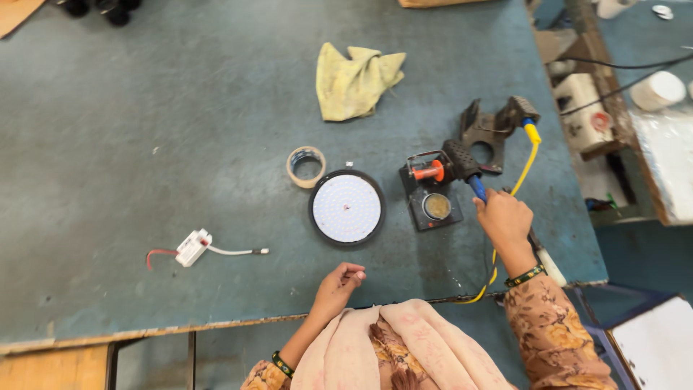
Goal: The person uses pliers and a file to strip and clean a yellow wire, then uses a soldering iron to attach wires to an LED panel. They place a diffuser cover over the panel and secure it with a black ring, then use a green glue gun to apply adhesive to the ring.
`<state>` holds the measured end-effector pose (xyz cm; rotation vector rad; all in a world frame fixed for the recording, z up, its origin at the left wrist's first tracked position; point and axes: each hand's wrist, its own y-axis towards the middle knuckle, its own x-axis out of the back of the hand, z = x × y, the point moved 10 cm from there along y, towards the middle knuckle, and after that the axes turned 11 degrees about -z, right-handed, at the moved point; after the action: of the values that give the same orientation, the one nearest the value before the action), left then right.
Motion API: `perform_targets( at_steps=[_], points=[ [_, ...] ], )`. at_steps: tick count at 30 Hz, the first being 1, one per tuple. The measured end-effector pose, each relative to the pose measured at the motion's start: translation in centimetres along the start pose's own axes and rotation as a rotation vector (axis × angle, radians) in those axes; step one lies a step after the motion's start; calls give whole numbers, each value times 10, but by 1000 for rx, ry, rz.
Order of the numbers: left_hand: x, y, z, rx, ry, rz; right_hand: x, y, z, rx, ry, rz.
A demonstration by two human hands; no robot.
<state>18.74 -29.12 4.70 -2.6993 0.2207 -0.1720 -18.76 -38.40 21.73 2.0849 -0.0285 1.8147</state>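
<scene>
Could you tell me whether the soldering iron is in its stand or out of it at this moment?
In the stand. The soldering iron lies with its orange front end in the black stand, while the right hand grips its blue handle end.

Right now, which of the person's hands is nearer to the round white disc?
Left. The left hand rests just below the round white disc, not touching it. The right hand is farther right, holding the soldering iron.

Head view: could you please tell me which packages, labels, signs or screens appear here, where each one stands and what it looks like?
No screens, signs or readable labels show.
White driver box: left on the table, small, rectangular, with red and white wires.
White container: right edge, beyond the table, round; a lid or a tub, cannot tell.
White panel: bottom right corner, flat, blue-edged.
</scene>
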Motion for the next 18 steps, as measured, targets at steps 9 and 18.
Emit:
perform_targets(
  at_steps=[9, 18],
  points=[
    [-8, -12, -21, -64, -13, -157, 75, -49, 12, 42, 852, -398],
    [-88, -23, -49, -106, 140, 134, -80, -84, 55, -948, 1996, -154]
  ],
)
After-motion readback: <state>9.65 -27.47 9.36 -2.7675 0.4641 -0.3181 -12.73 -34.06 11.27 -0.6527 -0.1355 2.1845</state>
